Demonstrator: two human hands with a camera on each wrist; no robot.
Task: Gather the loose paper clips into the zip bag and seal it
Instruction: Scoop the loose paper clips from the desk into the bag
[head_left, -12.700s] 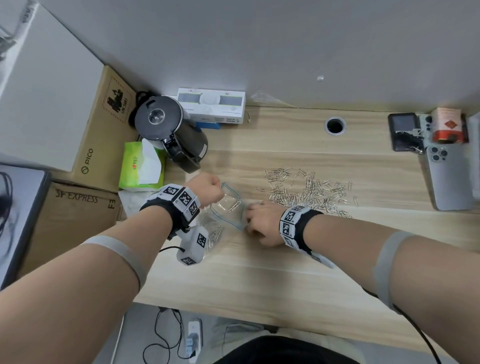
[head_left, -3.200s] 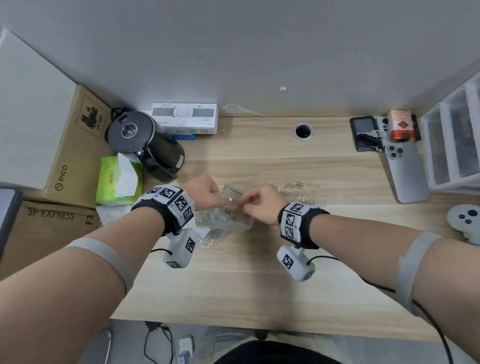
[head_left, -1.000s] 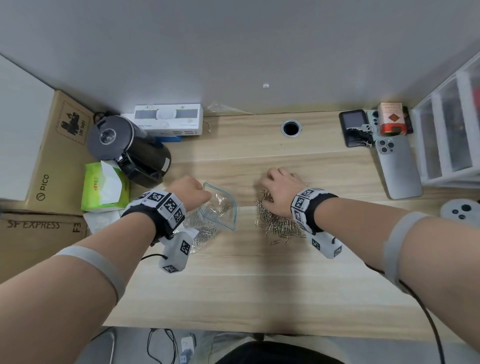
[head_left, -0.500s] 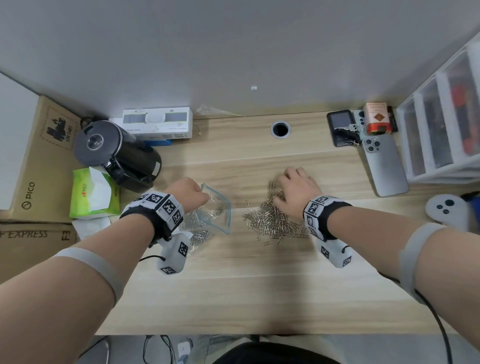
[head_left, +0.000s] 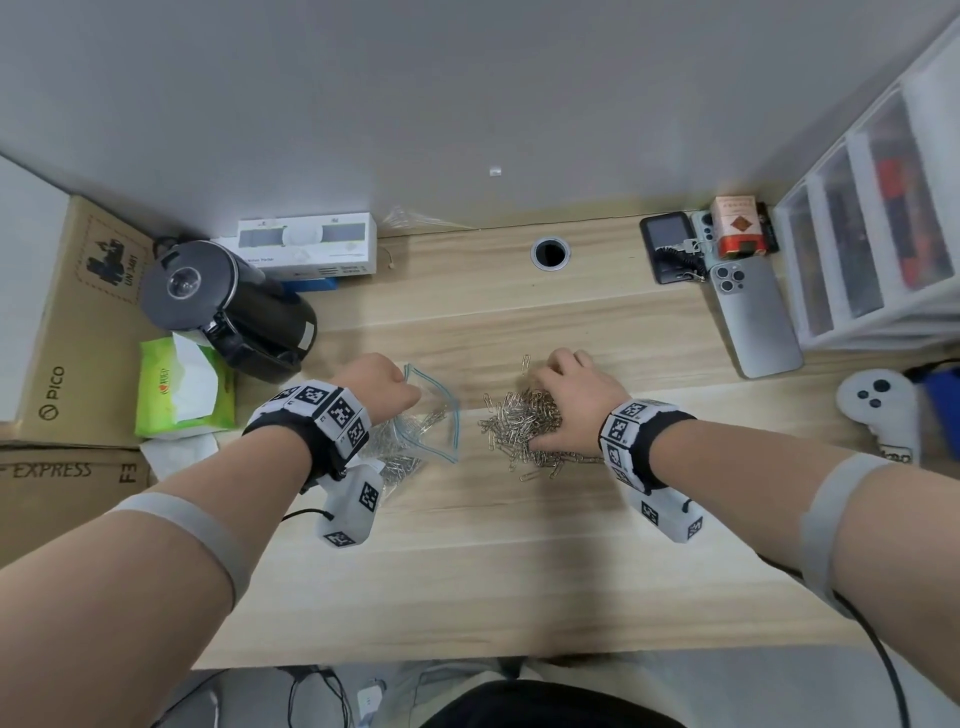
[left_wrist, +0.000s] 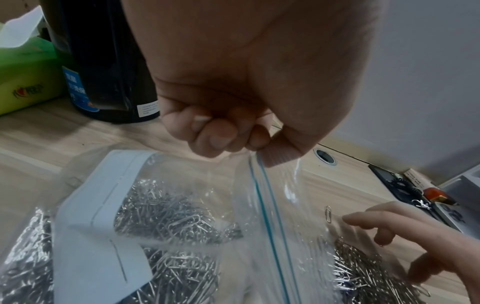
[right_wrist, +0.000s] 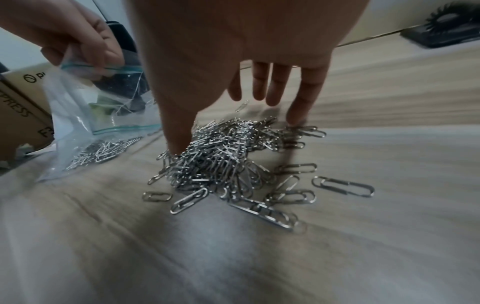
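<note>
Clips (head_left: 522, 426) lay heaped at the centre of the head view, on the wooden desk (head_left: 467, 561). The right hand (head_left: 576, 400) was spread over the heap's right side, fingers loosely extended and touching the clips, gripping nothing that could be seen; the clips beneath the palm were hidden. Just left of the heap, the left hand (head_left: 382, 387) pinched the top edge of the clear zip bag (head_left: 423, 423), whose mouth gaped toward the pile. A black kettle (head_left: 228, 306) stood at the upper left, and a phone (head_left: 756, 319) lay at the upper right. The drawer unit (head_left: 872, 228) was cut off by the right edge.

In the left wrist view, the left hand (left_wrist: 249, 78) filled the top of the frame, its curled fingers (left_wrist: 221, 137) and thumb nipping the bag (left_wrist: 259, 205) at its blue zip strip. Clips already inside showed at the lower left, partly covered by a pale label. The loose heap at the lower right was blurred behind the plastic.

In the right wrist view, the right hand (right_wrist: 233, 51) hung over the pile (right_wrist: 223, 152), thumb tip pushed into the clips and the fingers (right_wrist: 275, 82) straight, one touching the far edge. The bag (right_wrist: 85, 115) stood open at the left, its lower part lying on the desk with clips in it. The desk was smeared by motion blur.
</note>
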